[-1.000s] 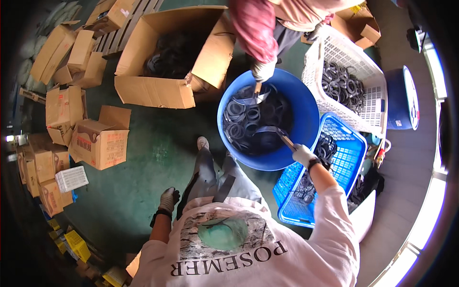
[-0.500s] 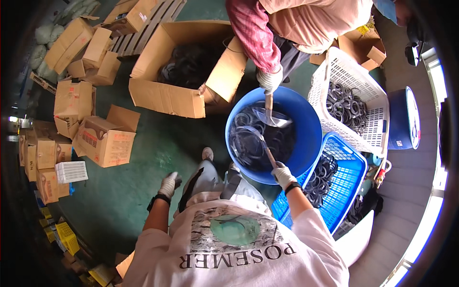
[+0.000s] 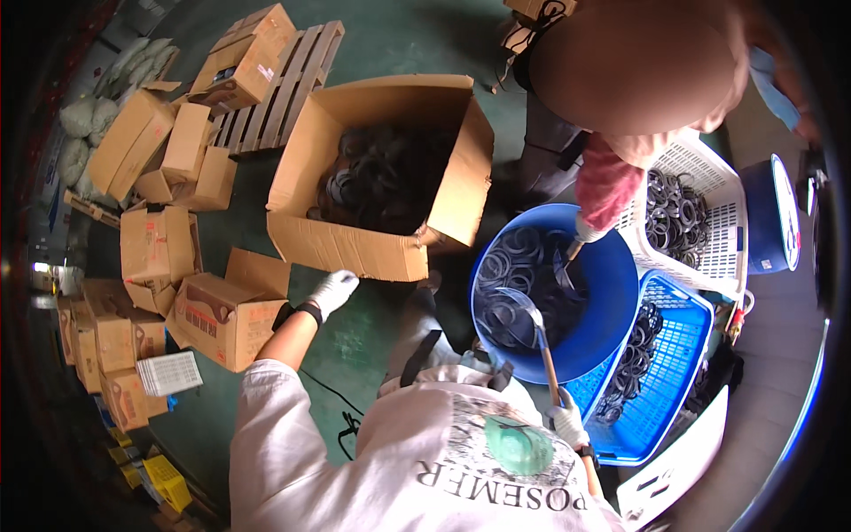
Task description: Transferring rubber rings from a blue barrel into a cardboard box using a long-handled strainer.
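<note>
My right hand (image 3: 569, 426), in a white glove, grips the wooden handle of a sickle (image 3: 547, 362). Its curved metal blade lies over dark rings (image 3: 507, 266) inside a round blue tub (image 3: 622, 330). My left hand (image 3: 335, 293), gloved too, is stretched out beside the front flap of a large cardboard box (image 3: 355, 246); it holds nothing, and whether it touches the flap I cannot tell. Dark rings (image 3: 377, 182) fill the bottom of that box. Across the tub, a co-worker's gloved hand (image 3: 587, 230) holds a second curved blade (image 3: 565, 269) down among the rings.
Right of the tub stand a blue basket (image 3: 675, 372) and a white basket (image 3: 729, 239), both with dark rings. Behind them is a blue drum (image 3: 769, 217). Open cartons (image 3: 232, 317) and a wooden pallet (image 3: 282, 97) line the left. A black cord (image 3: 348, 430) lies on the floor.
My left hand has swung out and forward to the large box. My right hand has drawn nearer my body with the sickle. The co-worker is bending lower over the tub.
</note>
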